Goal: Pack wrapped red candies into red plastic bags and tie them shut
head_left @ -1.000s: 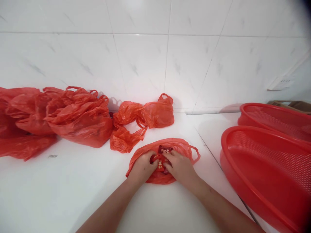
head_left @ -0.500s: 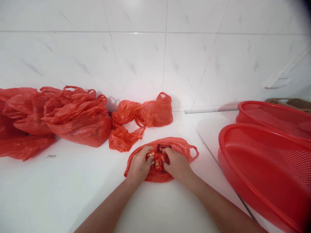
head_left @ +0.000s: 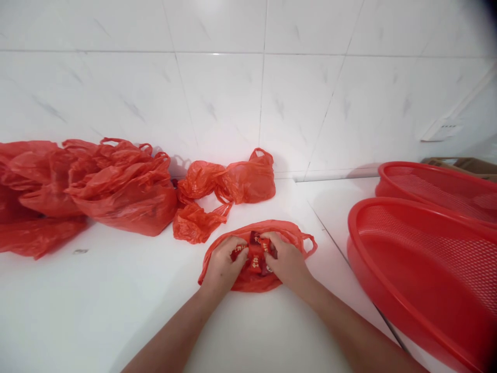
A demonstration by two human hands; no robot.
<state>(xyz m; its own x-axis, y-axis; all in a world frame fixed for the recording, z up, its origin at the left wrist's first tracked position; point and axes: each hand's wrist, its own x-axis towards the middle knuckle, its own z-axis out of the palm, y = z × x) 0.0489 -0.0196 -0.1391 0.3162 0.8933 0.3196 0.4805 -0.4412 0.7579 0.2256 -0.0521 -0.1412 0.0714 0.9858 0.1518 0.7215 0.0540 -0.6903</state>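
A small red plastic bag [head_left: 293, 234] lies flat on the white counter [head_left: 77, 311] in front of me. On it sits a cluster of small red packets with gold print [head_left: 256, 254]. My left hand [head_left: 222, 265] and my right hand [head_left: 285, 261] press in on the packets from either side, fingers curled around them. Some packets are hidden under my fingers.
More crumpled red bags [head_left: 229, 184] lie behind, and a large heap of red bags [head_left: 89, 181] fills the left along the tiled wall. Two big red mesh baskets [head_left: 427, 259] stand at the right. A wall socket [head_left: 440, 129] sits above them.
My hands have shifted slightly on the packets, with fingers closing further over the top of the pile. The bag and everything else stays in place.
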